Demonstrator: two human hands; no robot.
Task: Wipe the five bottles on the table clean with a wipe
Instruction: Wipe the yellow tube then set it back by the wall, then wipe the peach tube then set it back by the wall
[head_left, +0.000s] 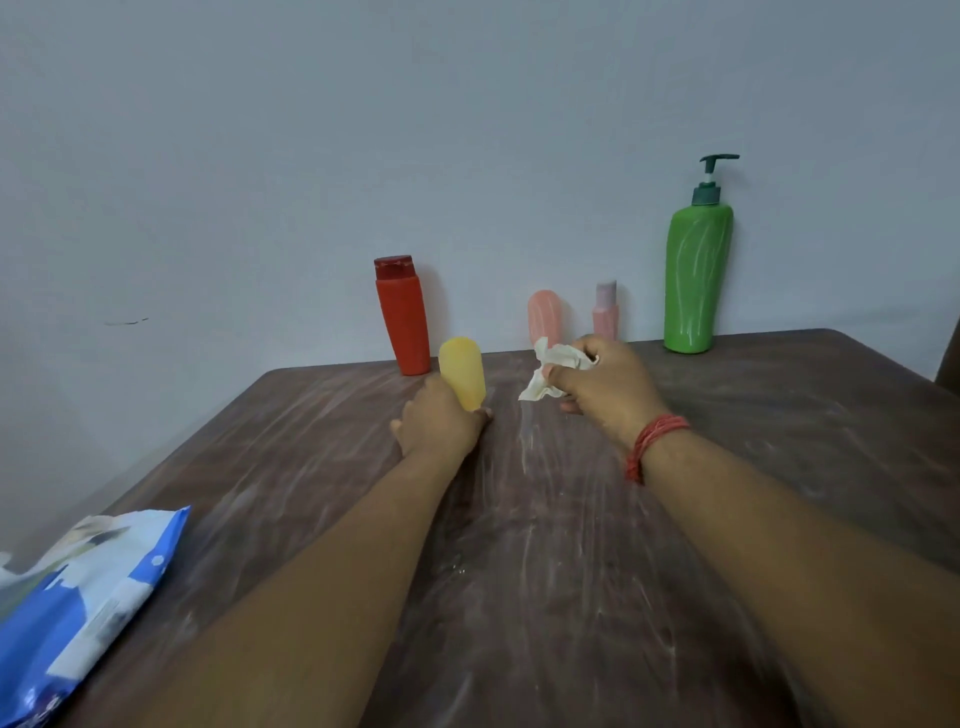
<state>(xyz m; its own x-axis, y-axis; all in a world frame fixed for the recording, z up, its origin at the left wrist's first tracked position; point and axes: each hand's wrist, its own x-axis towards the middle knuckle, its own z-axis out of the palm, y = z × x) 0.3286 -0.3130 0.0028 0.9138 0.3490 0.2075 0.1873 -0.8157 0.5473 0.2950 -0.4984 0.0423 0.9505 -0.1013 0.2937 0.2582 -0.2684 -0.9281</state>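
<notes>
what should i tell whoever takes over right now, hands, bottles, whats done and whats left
Left hand grips the yellow bottle near its base, standing it on the table.
Right hand holds the crumpled white wipe beside it, not touching the bottle.
Against the wall: red bottle, peach bottle, small pink bottle, green pump bottle.
Wipes pack lies at the near left edge.
Which bottles are already wiped cannot be told; the yellow one is in hand.
</notes>
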